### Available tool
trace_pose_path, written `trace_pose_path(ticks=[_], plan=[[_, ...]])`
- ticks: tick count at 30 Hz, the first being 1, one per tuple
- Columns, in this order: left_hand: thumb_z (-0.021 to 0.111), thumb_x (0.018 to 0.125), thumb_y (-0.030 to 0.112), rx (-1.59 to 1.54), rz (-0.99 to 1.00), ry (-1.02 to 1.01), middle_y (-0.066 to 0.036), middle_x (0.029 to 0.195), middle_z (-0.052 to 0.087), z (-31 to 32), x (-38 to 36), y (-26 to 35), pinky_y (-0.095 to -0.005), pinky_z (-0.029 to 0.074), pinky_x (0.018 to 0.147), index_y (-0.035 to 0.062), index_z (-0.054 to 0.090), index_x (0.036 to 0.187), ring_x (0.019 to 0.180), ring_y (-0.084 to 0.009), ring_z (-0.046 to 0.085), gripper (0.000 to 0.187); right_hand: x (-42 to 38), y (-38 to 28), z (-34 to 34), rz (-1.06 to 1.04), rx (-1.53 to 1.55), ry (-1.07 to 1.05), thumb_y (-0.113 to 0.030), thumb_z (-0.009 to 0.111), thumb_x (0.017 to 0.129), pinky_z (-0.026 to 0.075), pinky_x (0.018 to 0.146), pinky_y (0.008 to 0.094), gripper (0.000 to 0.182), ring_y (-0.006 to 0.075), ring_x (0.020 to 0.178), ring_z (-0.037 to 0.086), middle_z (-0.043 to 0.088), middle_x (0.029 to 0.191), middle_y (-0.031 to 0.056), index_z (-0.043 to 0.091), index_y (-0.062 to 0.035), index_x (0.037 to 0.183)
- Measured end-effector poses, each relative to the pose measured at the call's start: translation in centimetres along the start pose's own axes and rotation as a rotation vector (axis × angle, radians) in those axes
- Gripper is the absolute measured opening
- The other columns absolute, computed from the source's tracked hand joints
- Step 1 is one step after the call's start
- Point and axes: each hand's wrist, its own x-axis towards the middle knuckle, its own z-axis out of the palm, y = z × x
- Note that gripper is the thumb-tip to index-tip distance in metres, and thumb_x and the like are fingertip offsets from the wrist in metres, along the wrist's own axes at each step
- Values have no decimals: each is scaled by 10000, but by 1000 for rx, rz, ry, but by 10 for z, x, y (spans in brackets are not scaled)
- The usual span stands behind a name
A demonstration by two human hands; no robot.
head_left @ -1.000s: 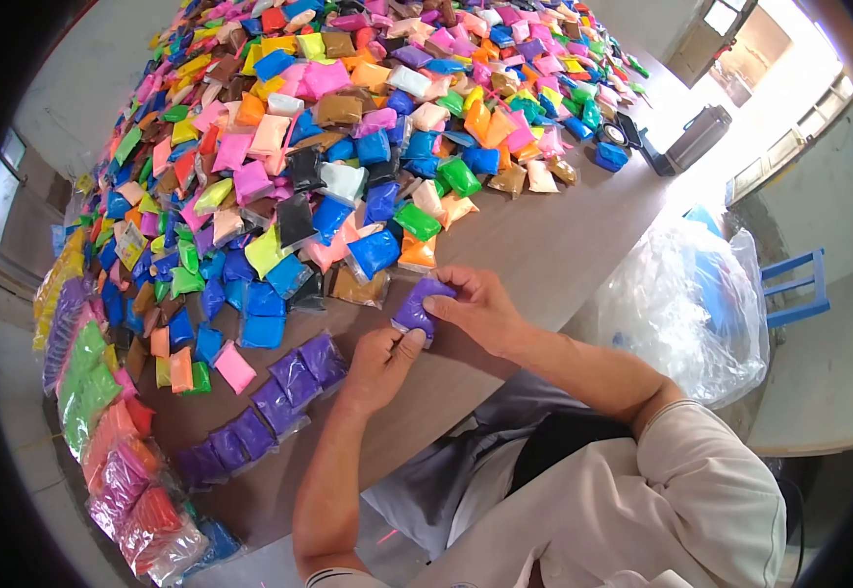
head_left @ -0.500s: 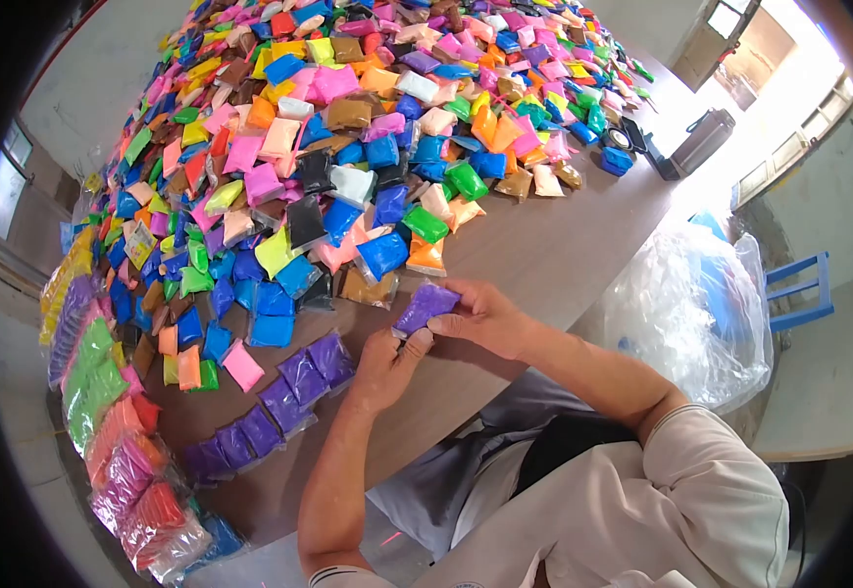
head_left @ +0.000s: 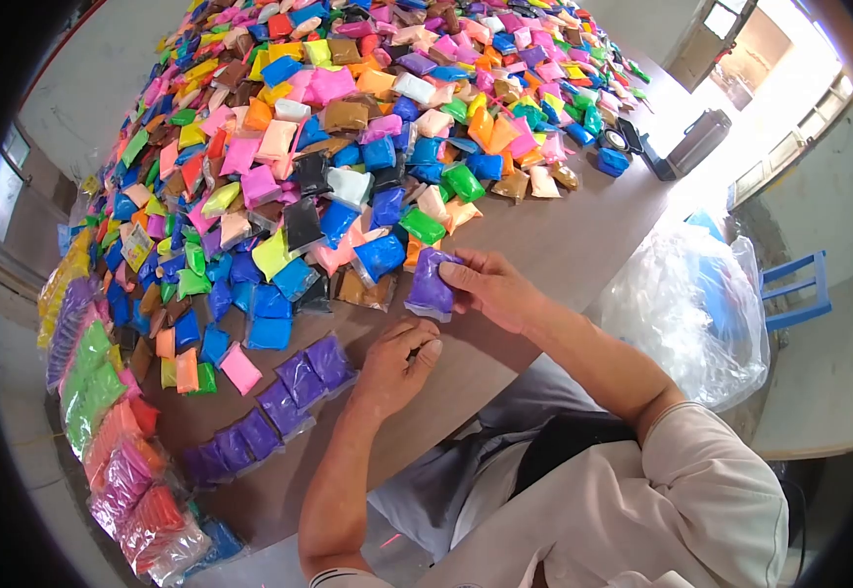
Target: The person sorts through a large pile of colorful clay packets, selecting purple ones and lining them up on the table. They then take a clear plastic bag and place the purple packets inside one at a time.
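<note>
A small clear packet of purple clay-like material (head_left: 431,282) is pinched by its upper right side in my right hand (head_left: 490,289), held just above the table at the near edge of the pile. My left hand (head_left: 397,367) is beside it, lower and to the left, apart from the packet. Its fingers are curled in toward the thumb and nothing shows in them. Left of that hand, a row of similar purple packets (head_left: 284,404) lies on the brown table (head_left: 554,230), some overlapping.
A large heap of mixed coloured packets (head_left: 348,118) covers the far table. Packets grouped by colour (head_left: 93,392) line the left edge. A dark flask (head_left: 698,144) stands at the far right. A clear plastic bag (head_left: 686,304) sits by a blue chair (head_left: 794,284).
My left hand has let go of the purple packet and drawn slightly down. My right hand now holds it alone, turned more upright.
</note>
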Motion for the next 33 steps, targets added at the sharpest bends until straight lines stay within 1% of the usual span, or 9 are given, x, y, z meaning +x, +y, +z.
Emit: trace_pose_path(ticks=[9, 12, 18, 21, 24, 27, 30, 31, 33], plan=[[661, 906, 219, 109, 64, -12, -145, 1039, 679, 0, 0, -1, -404, 483, 906, 30, 677, 953, 1026, -330, 618, 196, -2, -7, 11, -139, -282, 11, -205, 699, 926, 447, 653, 196, 347, 33, 752, 542, 667, 936, -16, 656, -17, 1215], [669, 899, 225, 139, 3, -57, -132, 1031, 682, 0, -2, -2, -414, 480, 911, 43, 679, 952, 1034, -329, 614, 190, 4, -5, 13, -200, -365, -20, -214, 689, 935, 458, 666, 208, 339, 38, 777, 556, 664, 929, -24, 653, -14, 1206], [690, 865, 232, 312, 117, -63, -117, 1158, 642, 5, -3, -2, -407, 455, 943, 66, 687, 940, 1083, -303, 600, 182, 41, -5, 23, -258, -622, -144, -172, 621, 968, 481, 707, 248, 249, 64, 809, 575, 670, 937, 10, 650, -9, 1154], [693, 851, 239, 355, 122, -53, -107, 1167, 611, 14, -3, -4, -426, 441, 957, 73, 672, 895, 1085, -302, 584, 173, 55, -13, 34, -310, -932, -227, -134, 651, 891, 501, 738, 317, 251, 147, 802, 618, 685, 905, 109, 663, 2, 1101], [682, 858, 241, 413, 229, -67, -111, 1158, 591, 19, 2, -3, -442, 441, 947, 72, 642, 880, 1080, -301, 572, 175, 65, -13, 48, -185, -935, -276, -145, 662, 870, 502, 732, 331, 260, 179, 799, 631, 684, 896, 123, 671, -17, 1096], [663, 873, 242, 479, 302, -70, -123, 1158, 578, 25, -1, 1, -441, 432, 959, 73, 617, 906, 1092, -302, 555, 179, 74, -2, 57, -238, -895, -258, -179, 667, 867, 508, 745, 367, 265, 241, 830, 658, 688, 917, 147, 675, -13, 1072], [634, 894, 255, 534, 342, -33, -139, 1177, 566, 30, -5, -3, -444, 416, 980, 70, 623, 975, 1115, -303, 537, 203, 80, 10, 62, -364, -1051, -344, -224, 674, 858, 509, 767, 410, 288, 304, 865, 667, 689, 944, 167, 678, -23, 1064], [623, 902, 266, 553, 342, -43, -143, 1181, 565, 29, -6, -2, -452, 413, 984, 68, 627, 993, 1121, -308, 536, 218, 78, 11, 65, -349, -1076, -361, -249, 675, 850, 507, 787, 430, 303, 343, 900, 661, 684, 959, 179, 678, -37, 1067], [602, 917, 287, 589, 336, -65, -149, 1190, 562, 29, -10, -1, -467, 406, 993, 64, 635, 1029, 1132, -320, 532, 252, 69, 10, 74, -253, -1132, -368, -240, 675, 846, 508, 789, 425, 298, 341, 907, 662, 684, 963, 180, 676, -44, 1071]])
